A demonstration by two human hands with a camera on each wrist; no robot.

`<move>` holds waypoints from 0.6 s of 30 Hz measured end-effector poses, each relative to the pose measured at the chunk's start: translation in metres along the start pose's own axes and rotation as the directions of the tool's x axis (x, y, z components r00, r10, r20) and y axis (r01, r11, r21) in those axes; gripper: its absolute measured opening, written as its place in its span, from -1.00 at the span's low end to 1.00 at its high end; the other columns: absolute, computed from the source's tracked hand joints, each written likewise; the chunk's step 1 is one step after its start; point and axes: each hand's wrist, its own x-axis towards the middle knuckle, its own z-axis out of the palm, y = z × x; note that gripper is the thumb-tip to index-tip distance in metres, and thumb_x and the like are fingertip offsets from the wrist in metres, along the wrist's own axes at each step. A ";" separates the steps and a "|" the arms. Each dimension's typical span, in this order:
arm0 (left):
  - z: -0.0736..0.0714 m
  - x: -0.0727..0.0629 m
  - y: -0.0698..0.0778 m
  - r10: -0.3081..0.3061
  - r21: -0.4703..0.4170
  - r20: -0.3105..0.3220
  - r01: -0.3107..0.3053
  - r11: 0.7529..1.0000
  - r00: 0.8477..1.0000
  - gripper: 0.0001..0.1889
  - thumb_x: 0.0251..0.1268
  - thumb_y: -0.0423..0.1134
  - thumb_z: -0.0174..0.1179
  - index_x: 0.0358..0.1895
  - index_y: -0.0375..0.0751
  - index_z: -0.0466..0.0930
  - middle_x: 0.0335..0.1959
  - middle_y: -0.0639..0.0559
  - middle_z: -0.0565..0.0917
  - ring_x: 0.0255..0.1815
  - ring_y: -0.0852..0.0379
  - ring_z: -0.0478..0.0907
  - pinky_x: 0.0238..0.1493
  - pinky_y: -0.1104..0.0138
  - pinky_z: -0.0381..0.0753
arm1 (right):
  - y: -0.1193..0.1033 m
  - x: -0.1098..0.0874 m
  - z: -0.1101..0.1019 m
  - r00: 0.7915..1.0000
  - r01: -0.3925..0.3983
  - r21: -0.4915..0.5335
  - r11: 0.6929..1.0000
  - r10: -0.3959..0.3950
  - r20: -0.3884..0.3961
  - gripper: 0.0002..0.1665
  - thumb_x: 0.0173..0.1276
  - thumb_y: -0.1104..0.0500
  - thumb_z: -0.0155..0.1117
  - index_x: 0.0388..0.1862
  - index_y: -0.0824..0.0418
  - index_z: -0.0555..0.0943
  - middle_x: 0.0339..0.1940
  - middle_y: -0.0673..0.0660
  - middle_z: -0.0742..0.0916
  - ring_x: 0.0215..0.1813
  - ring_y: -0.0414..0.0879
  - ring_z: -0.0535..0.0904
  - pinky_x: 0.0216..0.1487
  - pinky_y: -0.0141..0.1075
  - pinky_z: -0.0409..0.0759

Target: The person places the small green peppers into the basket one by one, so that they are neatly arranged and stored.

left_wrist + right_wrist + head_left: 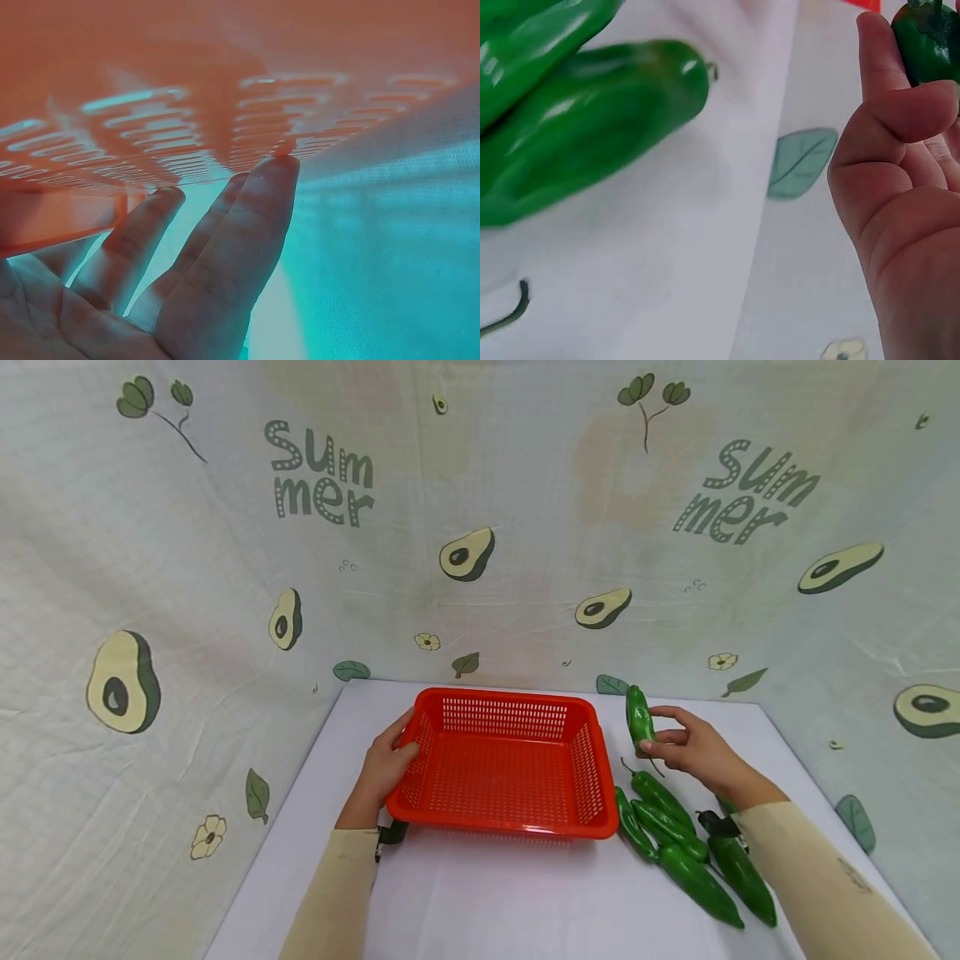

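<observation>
A red plastic basket point(501, 825) with slotted walls stands on the white surface, and no pepper shows inside it. My left hand point(384, 770) grips its left rim, thumb over the top; in the left wrist view the fingers point(225, 262) reach under the slotted side. To the right of the basket, my right hand point(696, 750) pinches a green pepper point(639, 717) between thumb and fingers. That pepper is held nearly upright, its thin stem pointing down. In the right wrist view only part of the held pepper point(927, 45) shows at the top right edge.
Several green peppers lie in a loose pile right of the basket, among them a long front pepper point(701, 887) and a small pepper point(634, 831) near the basket's corner. The right forearm partly covers the pile. A printed cloth point(525, 568) hangs behind and at the sides.
</observation>
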 end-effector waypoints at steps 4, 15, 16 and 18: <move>-0.001 0.001 0.001 0.004 -0.008 0.007 -0.004 1.000 1.000 -0.27 0.43 -0.24 0.11 0.62 0.43 0.29 0.35 -0.17 0.58 0.04 -0.24 0.63 -0.13 0.08 0.79 | -0.019 0.006 0.006 0.999 0.027 0.013 1.000 -0.027 0.029 0.11 0.37 -0.16 0.51 0.71 0.09 0.13 0.15 0.28 0.76 0.12 0.15 0.76 0.23 0.25 0.63; -0.001 -0.002 0.004 -0.033 -0.007 0.005 0.033 0.999 0.999 -0.27 0.44 -0.21 0.13 0.62 0.47 0.28 0.36 -0.13 0.57 0.02 -0.18 0.63 -0.14 0.11 0.79 | -0.057 0.031 0.035 0.987 0.102 0.120 0.987 -0.115 0.109 -0.07 0.45 -0.07 0.45 0.64 0.07 0.21 0.23 0.29 0.73 0.17 0.21 0.73 0.13 0.04 0.71; 0.000 -0.002 0.004 -0.035 -0.007 0.004 0.035 0.999 0.999 -0.27 0.44 -0.21 0.14 0.62 0.47 0.28 0.36 -0.13 0.58 0.01 -0.18 0.63 -0.14 0.11 0.79 | -0.060 0.033 0.038 0.985 0.110 0.128 0.986 -0.125 0.116 -0.08 0.46 -0.06 0.44 0.64 0.06 0.21 0.25 0.29 0.72 0.19 0.23 0.71 0.14 0.05 0.69; 0.000 -0.003 0.004 -0.037 -0.009 0.003 0.037 0.999 0.999 -0.27 0.44 -0.21 0.14 0.62 0.47 0.28 0.36 -0.13 0.58 0.01 -0.18 0.63 -0.14 0.10 0.79 | -0.066 0.037 0.045 0.981 0.130 0.134 0.982 -0.147 0.127 -0.10 0.48 -0.04 0.42 0.65 0.05 0.20 0.28 0.30 0.70 0.20 0.24 0.70 0.18 0.09 0.69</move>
